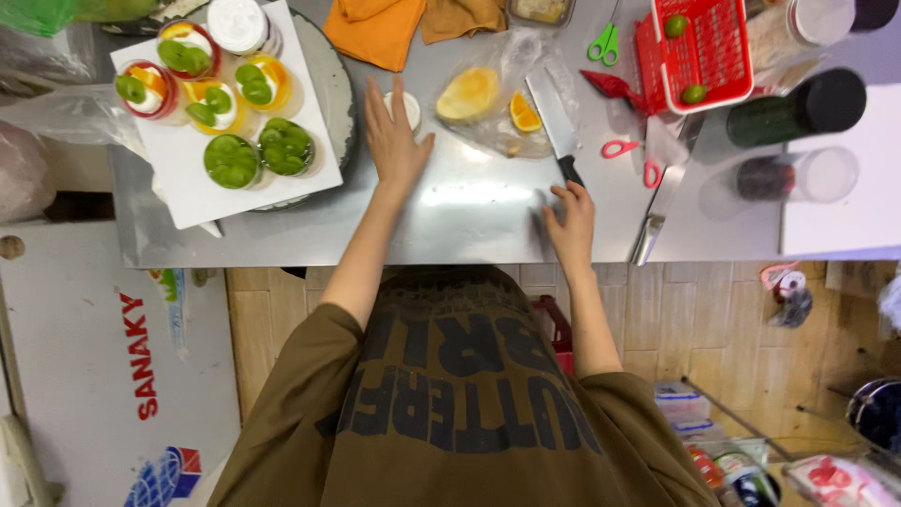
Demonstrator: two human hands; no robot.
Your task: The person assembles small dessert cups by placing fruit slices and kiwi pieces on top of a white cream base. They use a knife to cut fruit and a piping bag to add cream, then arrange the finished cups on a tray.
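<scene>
Head view: the person stands at a steel counter point(469, 216), seen from above. The left hand point(394, 141) lies flat and open on the counter, fingers spread, gripping nothing; its fingertips touch a small white lidded cup point(405, 108). The right hand point(571, 221) rests near the counter's front edge, fingers loosely curled at the black handle of a kitchen knife point(556, 127); whether its grip has closed on the handle cannot be told. The blade points away, beside a clear plastic bag point(497, 94) holding cut orange pieces. Left of the left hand, a white board point(188, 178) carries dessert cups topped with green slices. Red-handled scissors point(629, 155) lie to the right.
</scene>
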